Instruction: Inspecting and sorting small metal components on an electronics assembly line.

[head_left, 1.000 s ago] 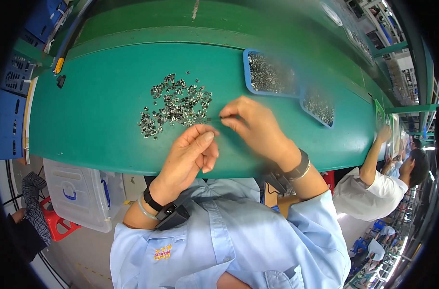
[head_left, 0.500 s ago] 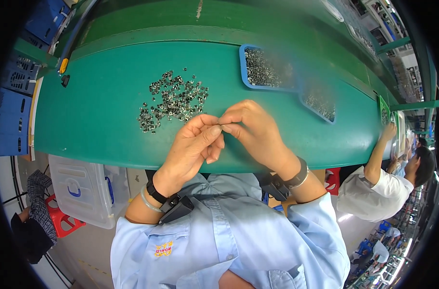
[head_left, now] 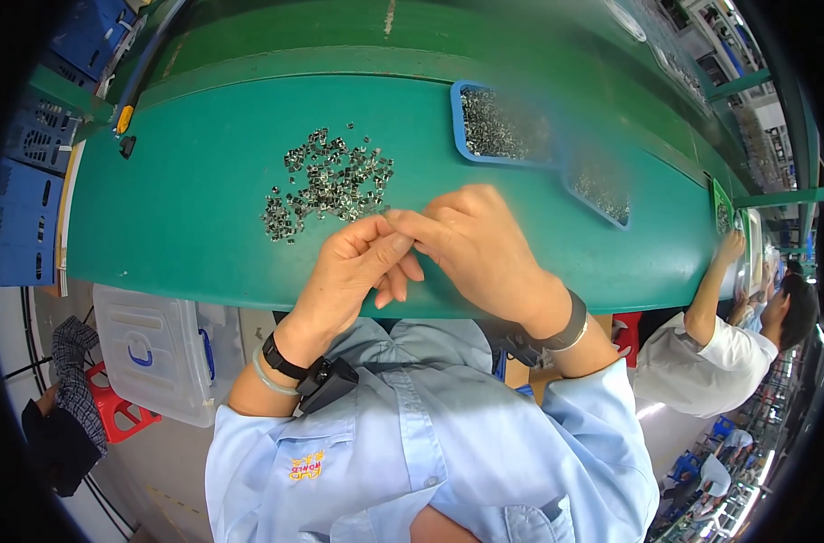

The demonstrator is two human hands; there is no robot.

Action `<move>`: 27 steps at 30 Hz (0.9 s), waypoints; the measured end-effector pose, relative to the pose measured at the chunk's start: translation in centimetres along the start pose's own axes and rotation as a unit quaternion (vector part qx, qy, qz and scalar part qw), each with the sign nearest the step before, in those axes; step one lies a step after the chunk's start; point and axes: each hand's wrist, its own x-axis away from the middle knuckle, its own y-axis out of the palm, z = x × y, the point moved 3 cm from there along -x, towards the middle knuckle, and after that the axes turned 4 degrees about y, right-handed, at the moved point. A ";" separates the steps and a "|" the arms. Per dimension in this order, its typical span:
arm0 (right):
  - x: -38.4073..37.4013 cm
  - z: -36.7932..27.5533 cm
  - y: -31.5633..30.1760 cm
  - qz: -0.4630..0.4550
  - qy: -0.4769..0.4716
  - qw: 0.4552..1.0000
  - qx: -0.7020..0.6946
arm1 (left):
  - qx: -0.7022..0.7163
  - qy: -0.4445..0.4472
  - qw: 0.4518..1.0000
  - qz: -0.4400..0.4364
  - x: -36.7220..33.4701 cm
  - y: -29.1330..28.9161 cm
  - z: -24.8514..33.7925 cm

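Observation:
My left hand (head_left: 353, 267) and my right hand (head_left: 473, 244) meet fingertip to fingertip above the green table mat (head_left: 186, 181). Thumb and forefinger of each are pinched together where they touch. Whatever lies between them is covered by the fingers or too small to make out. Just beyond my left hand spreads a loose pile of small black and silver metal parts (head_left: 335, 181). Farther off to the right stands a blue tray (head_left: 458, 127) full of similar tiny parts, and a second blue tray (head_left: 593, 213) of parts adjoins it, partly blurred.
A clear plastic box (head_left: 150, 353) and a red stool (head_left: 118, 412) stand below the table's left side. Blue crates (head_left: 18, 226) are stacked at far left. A co-worker in a white shirt (head_left: 701, 362) sits at right, one arm over the table.
My right hand has turned and shifted slightly left over the left fingertips, its back now facing up more. The left hand stays pinched in nearly the same place.

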 end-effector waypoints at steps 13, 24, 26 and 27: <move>1.8 0.2 2.0 0.149 0.092 0.982 -0.069 | 0.103 -0.027 0.994 0.018 0.4 0.2 -0.9; 1.9 0.6 2.0 0.141 0.066 0.983 -0.102 | 0.070 -0.012 0.997 0.027 0.2 -0.1 -0.6; 2.1 0.6 2.3 0.155 0.092 0.976 -0.124 | 0.078 -0.009 0.997 0.030 0.3 0.0 -0.8; 2.1 0.6 2.4 0.156 0.092 0.976 -0.124 | 0.081 -0.008 0.996 0.031 0.4 0.1 -0.9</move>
